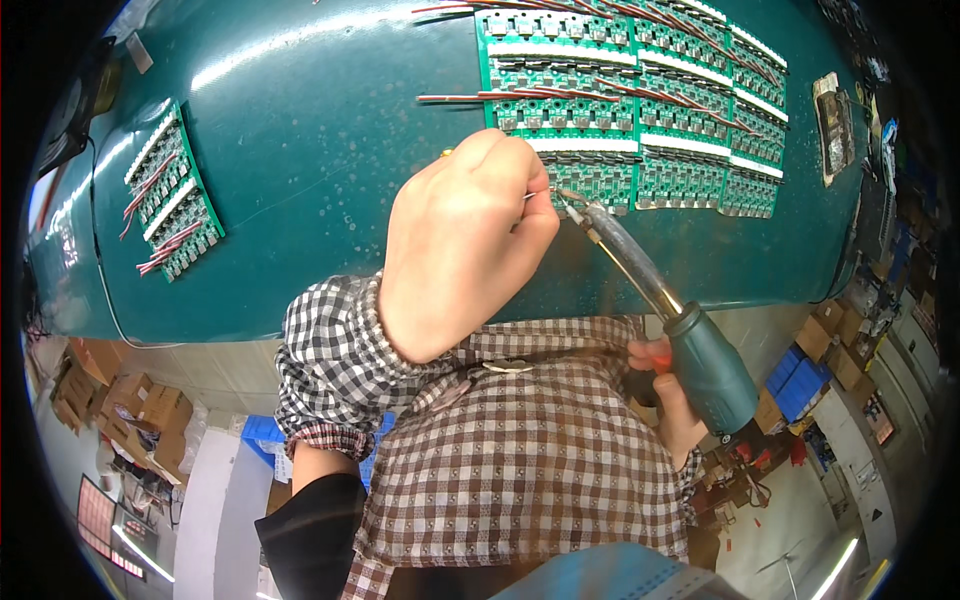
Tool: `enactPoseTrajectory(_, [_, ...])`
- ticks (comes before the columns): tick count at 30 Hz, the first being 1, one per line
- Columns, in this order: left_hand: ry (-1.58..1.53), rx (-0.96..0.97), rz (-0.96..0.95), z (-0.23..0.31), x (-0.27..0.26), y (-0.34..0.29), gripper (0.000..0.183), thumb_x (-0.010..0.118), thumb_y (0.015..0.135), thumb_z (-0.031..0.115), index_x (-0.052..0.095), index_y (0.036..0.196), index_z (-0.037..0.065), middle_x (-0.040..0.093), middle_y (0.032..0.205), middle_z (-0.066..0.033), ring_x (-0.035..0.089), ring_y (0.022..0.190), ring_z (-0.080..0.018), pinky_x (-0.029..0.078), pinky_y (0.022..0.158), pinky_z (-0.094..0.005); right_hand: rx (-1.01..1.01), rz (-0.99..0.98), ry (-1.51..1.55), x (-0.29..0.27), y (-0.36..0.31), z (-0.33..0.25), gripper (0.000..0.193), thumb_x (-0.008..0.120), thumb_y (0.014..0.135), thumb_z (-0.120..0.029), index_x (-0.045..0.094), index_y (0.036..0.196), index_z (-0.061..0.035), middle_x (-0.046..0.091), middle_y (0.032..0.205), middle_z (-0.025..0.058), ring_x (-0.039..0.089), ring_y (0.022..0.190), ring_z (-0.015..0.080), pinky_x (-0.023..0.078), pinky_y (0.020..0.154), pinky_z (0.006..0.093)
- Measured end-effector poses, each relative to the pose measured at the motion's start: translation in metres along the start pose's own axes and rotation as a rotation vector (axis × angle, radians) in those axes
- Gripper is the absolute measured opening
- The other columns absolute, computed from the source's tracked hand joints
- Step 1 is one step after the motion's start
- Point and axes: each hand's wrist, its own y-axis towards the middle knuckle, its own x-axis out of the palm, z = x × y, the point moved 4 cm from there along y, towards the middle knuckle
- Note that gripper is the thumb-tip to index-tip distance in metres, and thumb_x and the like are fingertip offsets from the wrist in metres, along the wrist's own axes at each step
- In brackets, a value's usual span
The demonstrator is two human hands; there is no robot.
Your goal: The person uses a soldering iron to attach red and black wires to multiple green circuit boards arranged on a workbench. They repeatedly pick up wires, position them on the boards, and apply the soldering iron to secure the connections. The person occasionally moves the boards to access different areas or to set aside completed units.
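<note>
My left hand (465, 235) is closed in a pinch on a thin wire (533, 194), whose end shows just past the fingertips. It hovers over the near edge of the green circuit boards (585, 185). In my right hand (678, 412) is a soldering iron (712, 370) with a dark green handle, gripped from below. Its metal barrel slants up and left, and its tip meets the wire's end near my left fingertips. A thin tube runs along the barrel. Red, white and dark wires (545, 94) lie in twisted bundles across the boards.
A smaller circuit board panel (175, 195) with wires lies at the left of the green table (300, 130). A worn, dirty block (833, 130) sits at the right edge. A black cable (100, 260) hangs over the left side. Cardboard boxes (150, 410) stand on the floor.
</note>
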Motion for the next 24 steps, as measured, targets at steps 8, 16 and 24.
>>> enactPoseTrajectory(8, [-0.008,-0.008,0.001,0.0006,0.0003,0.0001,0.014,0.066,0.068,-0.003,0.057,0.076,0.004,0.053,0.069,-0.0049,0.054,0.059,-0.0163,0.046,0.055,-0.0281,0.017,0.015,-0.006,-0.0010,-0.0011,0.0019,0.061,0.079,0.078,-0.021,0.043,0.121,0.0024,0.064,0.106,0.0189,0.066,0.098,0.0278,0.056,0.084,0.0397])
enactPoseTrajectory(16, [-0.003,-0.007,0.007,0.0006,0.0006,-0.0004,0.014,0.067,0.068,-0.003,0.057,0.076,0.004,0.053,0.069,-0.0049,0.054,0.059,-0.0159,0.046,0.055,-0.0279,0.013,0.005,0.001,0.0004,0.0004,0.0005,0.060,0.079,0.078,-0.021,0.043,0.120,0.0024,0.064,0.106,0.0194,0.066,0.098,0.0277,0.056,0.085,0.0397])
enactPoseTrajectory(24, [-0.008,-0.007,0.007,0.0011,0.0001,0.0002,0.013,0.066,0.069,-0.003,0.058,0.076,0.004,0.053,0.069,-0.0051,0.054,0.059,-0.0164,0.046,0.056,-0.0283,0.010,0.000,-0.029,-0.0004,-0.0002,0.0002,0.059,0.079,0.078,-0.021,0.044,0.119,0.0027,0.064,0.107,0.0204,0.066,0.099,0.0280,0.056,0.085,0.0395])
